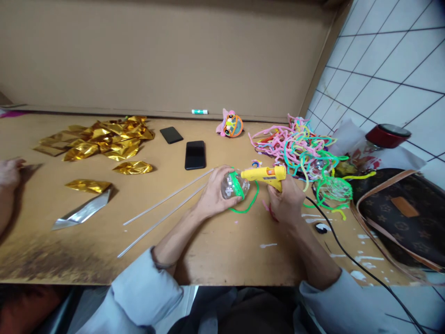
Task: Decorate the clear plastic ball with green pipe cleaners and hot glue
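My left hand (216, 194) is wrapped round a small clear plastic piece (228, 185), perhaps a cup or ball. Bright green fuzzy pipe cleaner (238, 186) runs across it, and a loose green tail curls down onto the table. In my right hand (288, 200) is a yellow hot glue gun (264, 174), its nozzle pointing left at the green band; whether the tip touches cannot be told. A black cord trails from the gun toward the lower right. Two thin clear glue sticks (160, 222) lie left of my left hand.
Gold foil pieces (111, 137) lie at left, near another person's hand (10, 172). Two phones (195, 155), a glue tube (199, 112) and a decorated pink-orange craft (231, 124) sit farther back. Tangled pipe cleaners (295, 146), a red-lidded jar (388, 135) and a brown bag (392, 215) crowd the right.
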The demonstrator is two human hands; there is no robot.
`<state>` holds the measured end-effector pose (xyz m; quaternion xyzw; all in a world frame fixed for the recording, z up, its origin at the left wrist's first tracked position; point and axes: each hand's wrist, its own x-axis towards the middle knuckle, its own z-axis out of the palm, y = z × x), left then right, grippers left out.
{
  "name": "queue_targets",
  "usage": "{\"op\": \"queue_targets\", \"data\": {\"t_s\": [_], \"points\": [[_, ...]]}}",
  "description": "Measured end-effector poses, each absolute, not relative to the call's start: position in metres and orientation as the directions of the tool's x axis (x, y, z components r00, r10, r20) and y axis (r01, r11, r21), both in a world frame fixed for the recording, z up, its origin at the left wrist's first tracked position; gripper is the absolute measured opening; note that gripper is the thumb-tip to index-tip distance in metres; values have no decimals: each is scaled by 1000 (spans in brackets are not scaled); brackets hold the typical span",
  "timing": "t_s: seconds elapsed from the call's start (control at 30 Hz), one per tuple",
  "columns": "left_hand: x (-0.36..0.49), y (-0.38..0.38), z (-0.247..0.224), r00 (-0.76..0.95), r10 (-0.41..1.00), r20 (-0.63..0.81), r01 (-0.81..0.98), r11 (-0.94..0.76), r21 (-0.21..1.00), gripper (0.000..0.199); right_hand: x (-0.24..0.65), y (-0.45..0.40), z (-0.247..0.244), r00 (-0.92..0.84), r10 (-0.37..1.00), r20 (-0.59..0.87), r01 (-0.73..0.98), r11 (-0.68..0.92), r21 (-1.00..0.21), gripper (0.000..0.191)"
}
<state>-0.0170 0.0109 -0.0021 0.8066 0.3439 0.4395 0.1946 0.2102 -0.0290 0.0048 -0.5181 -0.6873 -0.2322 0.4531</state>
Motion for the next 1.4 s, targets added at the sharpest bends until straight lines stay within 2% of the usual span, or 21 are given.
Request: {"op": "queue_targets", "data": {"t_s": [0.23, 0.6, 0.77, 0.87, 1.0, 1.1, 1.17, 1.23, 1.33, 1.4], "points": [[-17, 11, -3, 371, 720, 586, 373, -693, 616, 70, 210, -28, 4, -32, 519, 854, 942, 301, -148, 13], [-17, 12, -4, 378, 715, 588, 374, -699, 610, 71, 210, -28, 6, -44, 500, 865, 933, 330, -143, 13], [-17, 12, -5, 383, 705, 597, 363, -709, 604, 71, 209, -29, 8, -77, 447, 891, 943, 322, -80, 9], [-17, 12, -6, 381, 701, 603, 364, -713, 599, 71, 209, -30, 9, -69, 458, 886, 943, 320, -92, 6], [-18, 12, -6, 379, 701, 604, 367, -713, 598, 71, 209, -31, 7, -20, 528, 849, 940, 299, -164, 3], [-18, 12, -6, 376, 713, 592, 376, -702, 605, 71, 208, -31, 7, 44, 583, 811, 919, 295, -262, 3], [-18, 13, -7, 377, 714, 590, 378, -700, 606, 70, 207, -30, 9, 125, 624, 771, 892, 270, -362, 3], [-18, 13, -7, 377, 711, 594, 376, -704, 603, 71, 205, -28, 13, 227, 675, 702, 849, 215, -483, 11], [-17, 12, -7, 371, 711, 597, 376, -703, 604, 71, 206, -25, 19, 349, 763, 544, 740, 131, -660, 24], [-17, 12, -7, 366, 712, 600, 372, -703, 606, 71, 208, -23, 21, 385, 806, 450, 670, 91, -736, 30]]}}
